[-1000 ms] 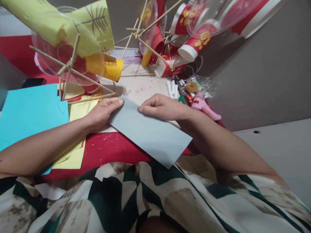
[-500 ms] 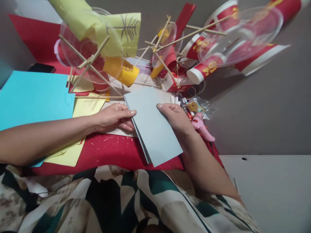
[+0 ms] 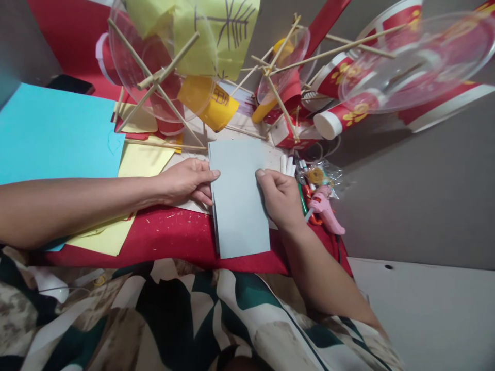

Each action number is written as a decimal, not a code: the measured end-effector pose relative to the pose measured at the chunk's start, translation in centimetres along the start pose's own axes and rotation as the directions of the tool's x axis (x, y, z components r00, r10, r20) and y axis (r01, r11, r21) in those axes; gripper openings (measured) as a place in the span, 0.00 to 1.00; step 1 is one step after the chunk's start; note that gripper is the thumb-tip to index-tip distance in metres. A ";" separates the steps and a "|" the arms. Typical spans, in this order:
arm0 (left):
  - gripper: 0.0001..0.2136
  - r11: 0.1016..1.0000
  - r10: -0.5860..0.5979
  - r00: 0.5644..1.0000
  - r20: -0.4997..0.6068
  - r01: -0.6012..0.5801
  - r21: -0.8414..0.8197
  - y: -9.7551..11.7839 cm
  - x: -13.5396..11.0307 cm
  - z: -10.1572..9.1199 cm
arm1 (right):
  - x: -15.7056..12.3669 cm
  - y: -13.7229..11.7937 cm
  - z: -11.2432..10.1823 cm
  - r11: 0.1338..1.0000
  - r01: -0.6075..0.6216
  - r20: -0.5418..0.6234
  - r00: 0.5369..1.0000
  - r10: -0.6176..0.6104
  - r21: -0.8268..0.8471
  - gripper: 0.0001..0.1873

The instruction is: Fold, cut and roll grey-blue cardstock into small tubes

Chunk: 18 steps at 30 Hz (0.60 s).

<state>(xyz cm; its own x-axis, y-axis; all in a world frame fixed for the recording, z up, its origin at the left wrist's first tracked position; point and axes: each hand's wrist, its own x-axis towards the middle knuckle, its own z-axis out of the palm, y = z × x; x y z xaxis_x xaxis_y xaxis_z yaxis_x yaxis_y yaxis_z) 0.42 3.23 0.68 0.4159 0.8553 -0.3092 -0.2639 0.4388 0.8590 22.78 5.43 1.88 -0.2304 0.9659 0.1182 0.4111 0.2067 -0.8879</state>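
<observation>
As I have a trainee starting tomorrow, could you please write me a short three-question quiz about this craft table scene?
1. True or false: the left hand and the right hand both touch the pale blue paper.
2. What lies just right of the right hand? A) pink glue gun B) stapler C) ruler
3. What colour is the large sheet at the far left?
Key: 1 true; 2 A; 3 bright blue.

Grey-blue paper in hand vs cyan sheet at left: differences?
The grey-blue paper is pale, dull; the cyan sheet is bright. The grey-blue paper is a narrow strip; the cyan sheet spreads wider. The left hand and right hand hold the grey-blue paper; neither holds the cyan sheet. Both lie flat.
</observation>
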 end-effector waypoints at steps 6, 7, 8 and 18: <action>0.07 0.990 0.045 0.999 -0.002 -0.044 0.131 -0.1 -0.1 0.2 | -0.5 -0.4 0.6 0.989 0.079 -0.087 0.992 -0.090 -0.128 0.25; 0.06 0.986 0.051 0.999 -0.005 -0.049 0.160 -0.1 -0.1 0.3 | -0.6 -0.4 0.7 0.989 0.081 -0.098 0.991 -0.093 -0.122 0.25; 0.06 0.981 0.057 0.998 -0.006 -0.055 0.185 -0.1 -0.1 0.4 | -0.6 -0.4 0.8 0.991 0.081 -0.106 0.990 -0.093 -0.111 0.24; 0.11 0.974 0.153 0.988 -0.009 -0.149 0.169 0.5 -0.2 0.8 | 0.1 0.1 -0.1 0.996 -0.061 -0.010 0.998 0.061 0.065 0.27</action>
<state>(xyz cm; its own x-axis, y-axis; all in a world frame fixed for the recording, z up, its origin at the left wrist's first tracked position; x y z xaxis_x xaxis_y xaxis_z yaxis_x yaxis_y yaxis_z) 0.92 3.06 1.49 0.3628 0.9148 -0.1778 -0.1719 0.2532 0.9520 22.84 5.59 1.83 -0.1960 0.9783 0.0678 0.3661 0.1372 -0.9204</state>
